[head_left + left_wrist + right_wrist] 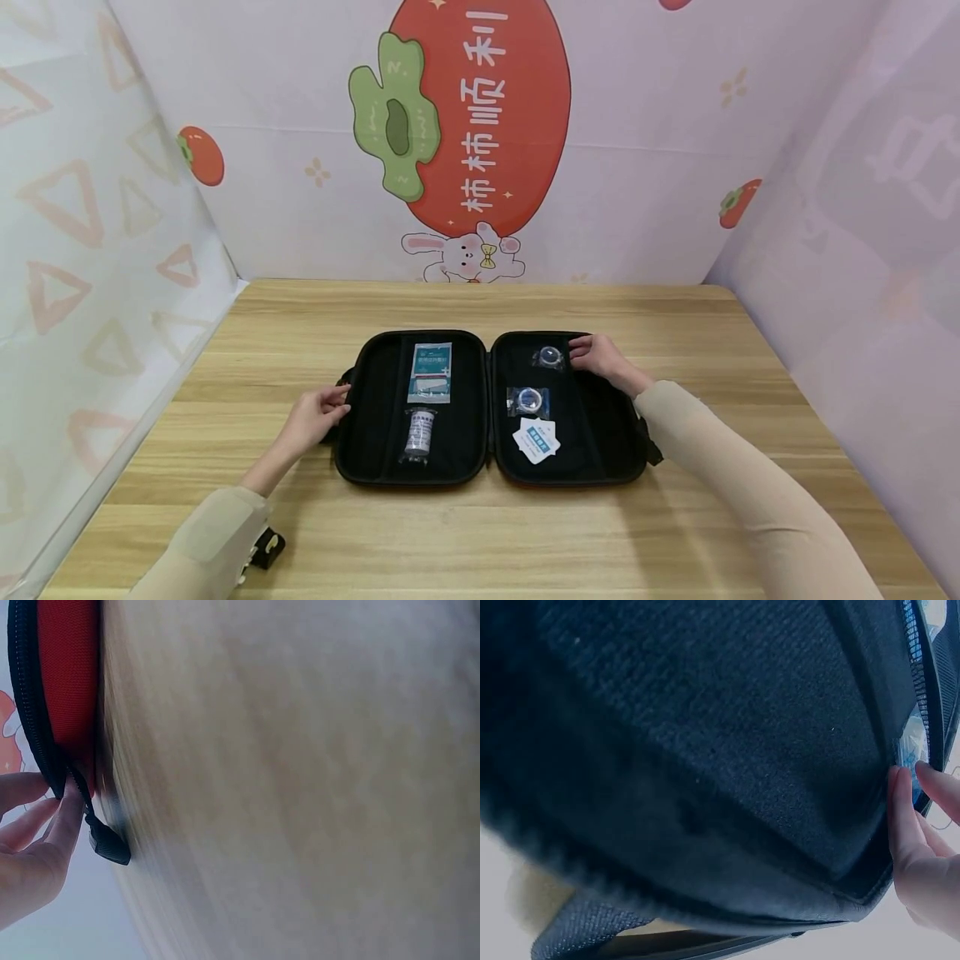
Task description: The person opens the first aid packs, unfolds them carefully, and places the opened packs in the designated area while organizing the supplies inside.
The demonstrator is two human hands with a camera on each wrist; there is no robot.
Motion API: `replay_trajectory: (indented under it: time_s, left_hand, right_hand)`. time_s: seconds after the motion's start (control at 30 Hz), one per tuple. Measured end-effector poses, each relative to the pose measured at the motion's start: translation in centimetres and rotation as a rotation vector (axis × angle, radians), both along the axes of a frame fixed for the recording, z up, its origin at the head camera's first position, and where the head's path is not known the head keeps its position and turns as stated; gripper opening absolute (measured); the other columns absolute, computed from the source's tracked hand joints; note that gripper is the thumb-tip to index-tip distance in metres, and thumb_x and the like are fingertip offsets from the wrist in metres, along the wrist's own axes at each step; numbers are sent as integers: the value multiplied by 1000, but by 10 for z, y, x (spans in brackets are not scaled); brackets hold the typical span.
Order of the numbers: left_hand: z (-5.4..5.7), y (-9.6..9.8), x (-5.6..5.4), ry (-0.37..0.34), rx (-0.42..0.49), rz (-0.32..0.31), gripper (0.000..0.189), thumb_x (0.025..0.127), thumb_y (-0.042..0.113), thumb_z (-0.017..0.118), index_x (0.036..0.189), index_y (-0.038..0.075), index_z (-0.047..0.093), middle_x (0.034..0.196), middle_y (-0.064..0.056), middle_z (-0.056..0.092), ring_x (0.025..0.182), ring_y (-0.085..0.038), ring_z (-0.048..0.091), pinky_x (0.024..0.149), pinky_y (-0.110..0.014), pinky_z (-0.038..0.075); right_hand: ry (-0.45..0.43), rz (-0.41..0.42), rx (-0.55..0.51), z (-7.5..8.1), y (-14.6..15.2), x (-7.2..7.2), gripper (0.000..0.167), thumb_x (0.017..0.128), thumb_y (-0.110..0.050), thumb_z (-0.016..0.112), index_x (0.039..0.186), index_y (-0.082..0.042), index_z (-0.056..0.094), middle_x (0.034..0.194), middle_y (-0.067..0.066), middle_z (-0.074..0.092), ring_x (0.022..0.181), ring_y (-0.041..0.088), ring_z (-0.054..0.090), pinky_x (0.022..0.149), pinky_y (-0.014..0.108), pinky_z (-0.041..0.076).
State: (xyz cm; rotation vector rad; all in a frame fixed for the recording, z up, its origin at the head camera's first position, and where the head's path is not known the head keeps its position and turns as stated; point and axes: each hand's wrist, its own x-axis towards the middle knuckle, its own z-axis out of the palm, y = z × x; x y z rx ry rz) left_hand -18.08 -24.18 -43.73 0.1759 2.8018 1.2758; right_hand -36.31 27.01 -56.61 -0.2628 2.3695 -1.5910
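Observation:
A black-lined case (465, 417) with a red outer shell lies spread out flat on the table. At its left rim, my left hand (318, 415) grips the edge between thumb and fingers, beside a black zipper pull (109, 841). My right hand (598, 358) reaches into the right half and pinches the edge of a clear packet with a white ring-shaped roll (550, 358). In the right wrist view, that packet (913, 739) sits at the mesh pocket's edge, partly hidden by the fingers. Below it lie a second packaged roll (529, 401) and some white-and-blue cards (537, 440).
The left half holds a teal-and-white flat packet (430, 372) and a wrapped white cylinder (420, 433). Under the case is a wooden table (480, 542). Printed cloth (637, 208) hangs behind and on both sides.

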Motion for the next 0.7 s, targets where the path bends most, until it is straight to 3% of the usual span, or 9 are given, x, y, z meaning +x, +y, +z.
replay_trajectory:
  time_s: [0.17, 0.2, 0.27, 0.33, 0.4, 0.5, 0.7]
  left_hand:
    - [0, 0, 0, 3, -3, 0, 35, 83, -4, 55, 117, -14, 49, 87, -20, 60, 66, -18, 57, 52, -21, 44]
    - [0, 0, 0, 4, -4, 0, 35, 83, -4, 55, 116, -14, 49, 87, -20, 60, 66, -18, 57, 52, -21, 44]
    - [0, 0, 0, 3, -4, 2, 35, 83, -4, 55, 117, -14, 49, 87, -20, 60, 66, -18, 57, 52, -21, 44]
    - [-1, 0, 0, 5, -1, 2, 35, 83, -4, 55, 116, -14, 49, 87, -20, 60, 66, -19, 57, 52, -21, 44]
    - [-1, 0, 0, 7, 0, 1, 35, 83, -4, 55, 116, -14, 49, 88, -20, 60, 66, -19, 57, 52, -21, 44]
    - [-1, 0, 0, 7, 0, -1, 35, 83, -4, 54, 117, -14, 49, 88, -21, 59, 66, -19, 57, 52, -22, 44]
    - [0, 0, 0, 1, -1, 3, 36, 84, -3, 54, 117, -14, 48, 88, -20, 60, 65, -18, 56, 52, -21, 43]
  right_hand:
    - [-79, -9, -25, 10, -7, 5, 46, 75, -3, 67, 118, 1, 53, 100, 15, 64, 84, 19, 63, 67, 31, 51]
    - [-88, 13, -83, 11, -7, 5, 46, 74, -2, 67, 118, 0, 54, 99, 15, 64, 82, 19, 63, 65, 31, 51]
    - [-164, -33, -86, 20, -15, 11, 53, 74, 2, 65, 124, 3, 46, 106, 20, 60, 85, 21, 63, 67, 32, 51]
    - [-220, -55, -106, 18, -15, 8, 60, 74, 6, 62, 130, 5, 38, 112, 23, 57, 88, 23, 62, 70, 34, 50]
    - [-203, -29, -144, 6, -10, 2, 60, 73, 8, 61, 128, 7, 38, 107, 23, 59, 83, 23, 64, 65, 32, 51]
    - [-202, -18, -95, 6, -7, -1, 61, 75, 8, 61, 130, 8, 35, 111, 24, 57, 89, 26, 62, 70, 36, 51]
    - [-68, 58, -18, 26, -6, 10, 46, 79, 2, 60, 123, 3, 48, 104, 24, 59, 86, 26, 62, 69, 36, 51]
